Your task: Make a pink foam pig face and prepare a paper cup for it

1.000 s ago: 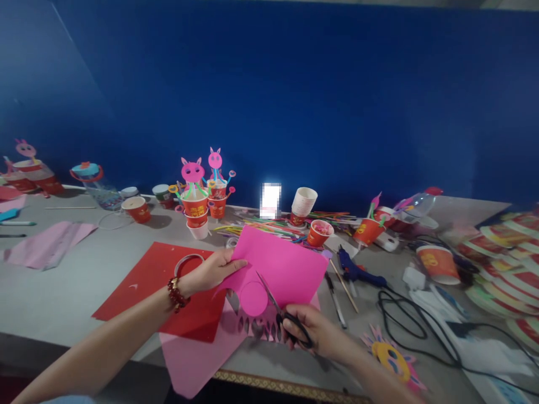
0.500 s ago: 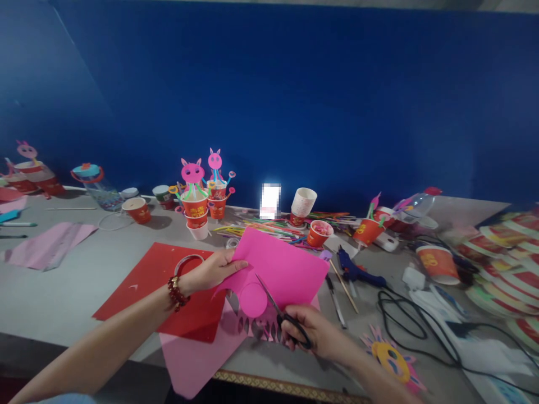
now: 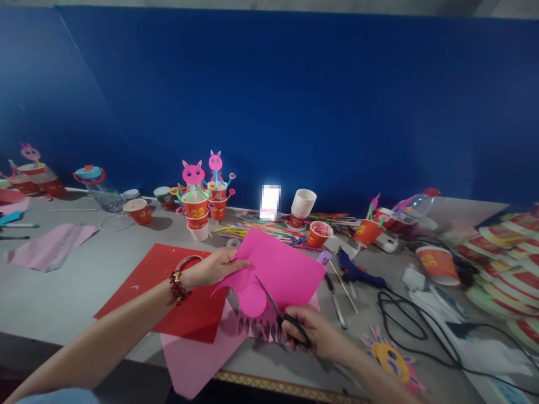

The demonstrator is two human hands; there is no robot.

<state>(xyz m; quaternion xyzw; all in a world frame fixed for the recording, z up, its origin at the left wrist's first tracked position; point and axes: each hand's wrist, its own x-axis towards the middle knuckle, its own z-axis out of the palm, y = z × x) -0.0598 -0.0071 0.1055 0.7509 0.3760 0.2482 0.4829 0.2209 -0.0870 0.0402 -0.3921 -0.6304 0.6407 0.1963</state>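
A bright pink sheet of craft paper point(image 3: 280, 258) is pinched along its left side by my left hand point(image 3: 214, 266), thumb on top. From its lower edge a round disc point(image 3: 252, 299) stands out, partly cut around. My right hand point(image 3: 309, 331) grips black-handled scissors point(image 3: 273, 300), whose blades lie at the cut just above the disc's right side. Beneath the sheet are a red sheet point(image 3: 168, 297), a paler pink sheet point(image 3: 197, 359) and a pink piece with a row of leaf-shaped cutouts point(image 3: 261, 328). How far the blades are parted I cannot tell.
Behind the hands stand cups with pink animal figures point(image 3: 196, 210), a stack of white cups point(image 3: 304, 203) and many coloured pipe cleaners point(image 3: 248, 229). A blue glue gun point(image 3: 357, 270), a black cable point(image 3: 421, 331) and a yellow-faced paper sun point(image 3: 389, 359) lie to the right.
Almost nothing differs. The pink sheet's right corner has shifted slightly left and down, uncovering more of a small purple piece. The scissors stay at the disc's edge.
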